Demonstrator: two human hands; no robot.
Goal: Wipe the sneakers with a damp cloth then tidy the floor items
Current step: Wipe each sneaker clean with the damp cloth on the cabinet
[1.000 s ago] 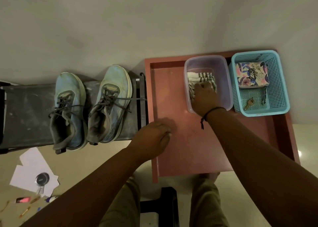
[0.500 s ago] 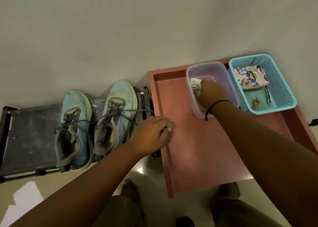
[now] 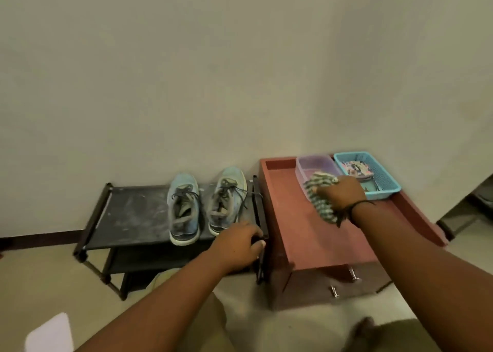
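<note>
White paper [image 3: 49,333]: a sheet lies on the floor, nearest of all and well to the left of the shoe rack [image 3: 128,218], so the floor tidying is not yet done.
Left hand [image 3: 237,245]: rests at the near right corner of the shoe rack, fingers curled over the frame post; whether they truly grip it, I cannot tell.
Right hand [image 3: 340,193]: to the right of the shoe rack, above the red cabinet [image 3: 320,234]; its fingers are closed round the striped cloth [image 3: 320,199], which hangs bunched at the near rim of the purple tub [image 3: 314,165].
Sneakers [image 3: 205,202]: a blue-grey pair side by side on the top shelf of the shoe rack, toes to the wall, laces loose, dusty and seemingly unwiped.
Blue basket [image 3: 384,181]: just right of the tub, farthest from the shoe rack, holding small items.
Progress: early, as I judge it. The cloth is in hand; wiping both shoes and clearing the floor remain.
</note>
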